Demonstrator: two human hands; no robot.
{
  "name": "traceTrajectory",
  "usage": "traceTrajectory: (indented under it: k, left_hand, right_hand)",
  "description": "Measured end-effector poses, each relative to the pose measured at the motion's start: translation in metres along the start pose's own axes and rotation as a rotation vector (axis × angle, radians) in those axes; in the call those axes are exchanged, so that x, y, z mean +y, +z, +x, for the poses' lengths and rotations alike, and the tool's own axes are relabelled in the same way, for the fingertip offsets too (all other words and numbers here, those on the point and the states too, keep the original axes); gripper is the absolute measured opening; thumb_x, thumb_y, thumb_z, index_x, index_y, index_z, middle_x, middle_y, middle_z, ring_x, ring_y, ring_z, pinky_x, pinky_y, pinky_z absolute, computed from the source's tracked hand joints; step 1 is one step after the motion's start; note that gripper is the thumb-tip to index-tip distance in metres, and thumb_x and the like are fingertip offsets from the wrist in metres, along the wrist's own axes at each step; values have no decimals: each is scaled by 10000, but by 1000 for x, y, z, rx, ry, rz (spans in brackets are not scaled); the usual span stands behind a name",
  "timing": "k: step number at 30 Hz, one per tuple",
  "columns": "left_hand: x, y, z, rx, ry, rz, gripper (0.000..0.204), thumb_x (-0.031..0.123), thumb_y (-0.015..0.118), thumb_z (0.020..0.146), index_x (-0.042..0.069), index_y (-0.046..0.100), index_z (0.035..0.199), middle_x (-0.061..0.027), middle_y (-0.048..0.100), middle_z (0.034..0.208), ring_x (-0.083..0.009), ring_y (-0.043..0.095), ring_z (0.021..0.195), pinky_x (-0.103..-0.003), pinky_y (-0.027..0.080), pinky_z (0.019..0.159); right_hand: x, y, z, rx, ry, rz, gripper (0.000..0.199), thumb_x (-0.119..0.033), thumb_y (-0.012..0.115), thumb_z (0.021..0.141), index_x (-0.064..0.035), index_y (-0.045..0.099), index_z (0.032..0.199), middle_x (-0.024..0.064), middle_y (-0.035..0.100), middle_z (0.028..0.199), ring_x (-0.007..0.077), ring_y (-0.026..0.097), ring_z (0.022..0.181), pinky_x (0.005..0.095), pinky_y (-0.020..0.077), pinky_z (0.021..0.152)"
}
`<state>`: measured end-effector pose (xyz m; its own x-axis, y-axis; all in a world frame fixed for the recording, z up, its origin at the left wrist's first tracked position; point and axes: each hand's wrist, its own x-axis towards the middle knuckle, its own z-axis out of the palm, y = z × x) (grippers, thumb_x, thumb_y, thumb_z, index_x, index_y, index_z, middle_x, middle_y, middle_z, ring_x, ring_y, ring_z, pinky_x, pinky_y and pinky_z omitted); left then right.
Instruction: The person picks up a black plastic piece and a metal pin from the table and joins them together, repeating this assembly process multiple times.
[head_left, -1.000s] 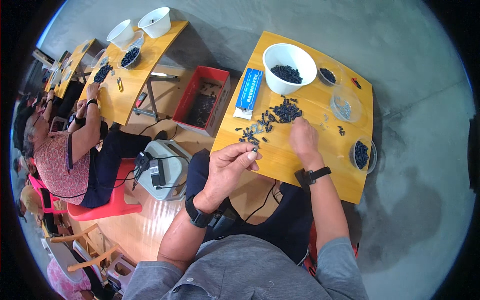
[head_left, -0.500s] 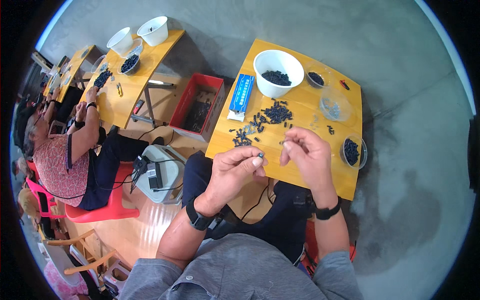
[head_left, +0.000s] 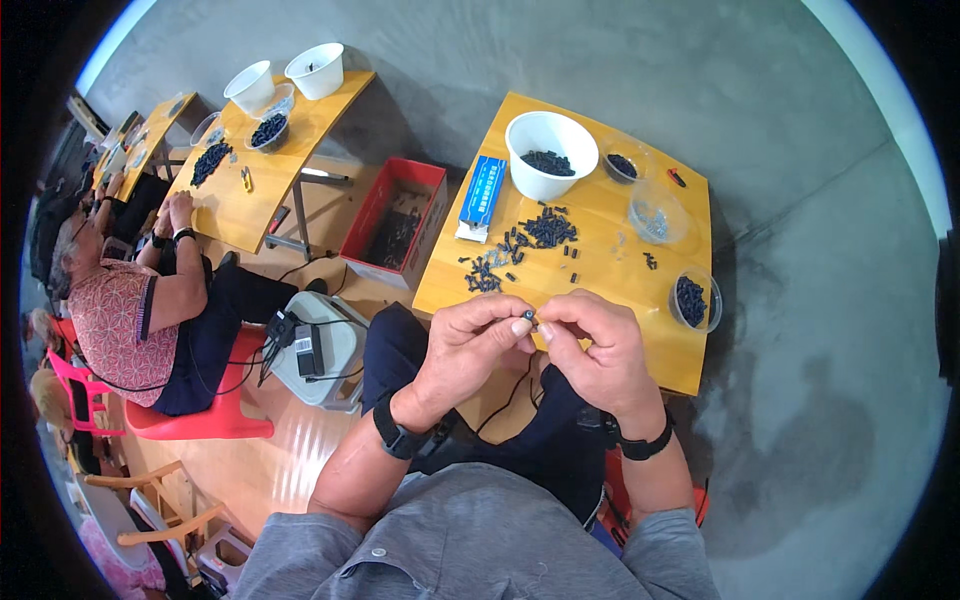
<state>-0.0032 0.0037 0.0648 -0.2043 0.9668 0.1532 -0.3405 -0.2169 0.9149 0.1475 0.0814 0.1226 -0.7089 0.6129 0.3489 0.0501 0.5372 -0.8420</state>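
Observation:
Close together over the near edge of the table, both my hands are at one small piece. My left hand (head_left: 465, 345) pinches a small black cylindrical part (head_left: 529, 315) between thumb and forefinger, its round end showing. My right hand (head_left: 605, 348) is closed in a pinch right beside that end; whatever its fingertips hold is too small to make out. Beyond the hands lies a loose pile of black parts (head_left: 549, 228), with small clear pieces (head_left: 487, 265) scattered at its left.
On my table (head_left: 630, 345) stand a white tub (head_left: 525, 135), a blue box (head_left: 482, 195), a clear bowl of clear pieces (head_left: 655, 218) and a bowl of black parts (head_left: 690, 300). A red crate (head_left: 410, 175) sits on the floor. At left, a person (head_left: 125, 305) works at another table.
My right hand has moved left and down, bringing its fingertips against the part in my left hand. The left hand keeps its pinch.

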Motion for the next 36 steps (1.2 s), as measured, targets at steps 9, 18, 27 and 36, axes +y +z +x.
traceTrajectory:
  k: [9,18,27,36]
  left_hand:
    - [10,2,-6,-26,23,29,119,30,573,902,-30,642,978,-41,617,858,-92,602,753,-216,498,687]
    - [16,5,-15,-7,22,63,115,26,578,897,-43,647,958,-37,618,832,-77,601,725,-203,494,650]
    - [21,9,-26,-39,-83,69,112,49,568,908,-23,648,939,-22,627,763,-66,598,663,-207,513,594]
    - [22,13,-30,-73,-157,25,123,57,563,913,-32,628,968,-32,625,769,-83,614,678,-232,539,615]
  right_hand:
    - [-10,10,-1,86,-97,-4,69,45,589,811,11,613,866,85,593,696,161,561,575,278,438,523]
    - [-16,12,-7,76,-202,-99,96,49,598,799,-5,611,876,81,579,671,186,556,553,296,442,509]
    - [-24,7,-17,-8,-205,-218,108,35,595,802,-21,616,892,113,541,645,239,561,549,328,441,499]
    - [-29,-8,-26,-138,233,200,20,7,576,854,12,592,865,59,597,718,107,571,553,232,447,493]
